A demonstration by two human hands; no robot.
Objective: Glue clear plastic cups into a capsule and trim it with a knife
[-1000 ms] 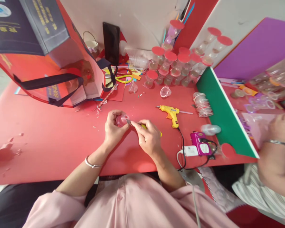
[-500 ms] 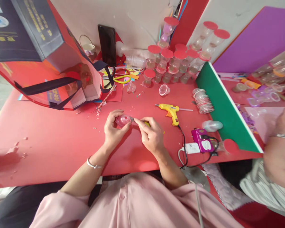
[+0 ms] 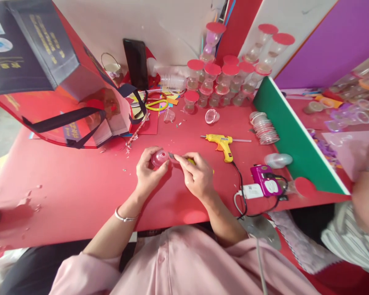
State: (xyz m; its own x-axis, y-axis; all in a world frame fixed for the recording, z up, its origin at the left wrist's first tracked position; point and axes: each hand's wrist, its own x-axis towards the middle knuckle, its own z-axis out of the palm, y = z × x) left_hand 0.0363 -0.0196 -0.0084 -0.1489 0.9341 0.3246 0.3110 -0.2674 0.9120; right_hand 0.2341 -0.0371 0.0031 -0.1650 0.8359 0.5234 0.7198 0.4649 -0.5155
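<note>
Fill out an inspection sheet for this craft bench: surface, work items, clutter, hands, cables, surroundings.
Surface: red table, scattered with small scraps.
Work items: small clear cup with a red inside; yellow-handled blade tool, its tip at the cup.
Clutter: yellow glue gun, stack of clear lids, red-lidded cups, loose cup, scissors, red tote bag.
Hands: left hand grips the cup; right hand grips the blade tool.
Cables: black cord from the glue gun toward the white plug beside a magenta device.
Surroundings: green divider; another person's arm at right; dark phone against the wall.
</note>
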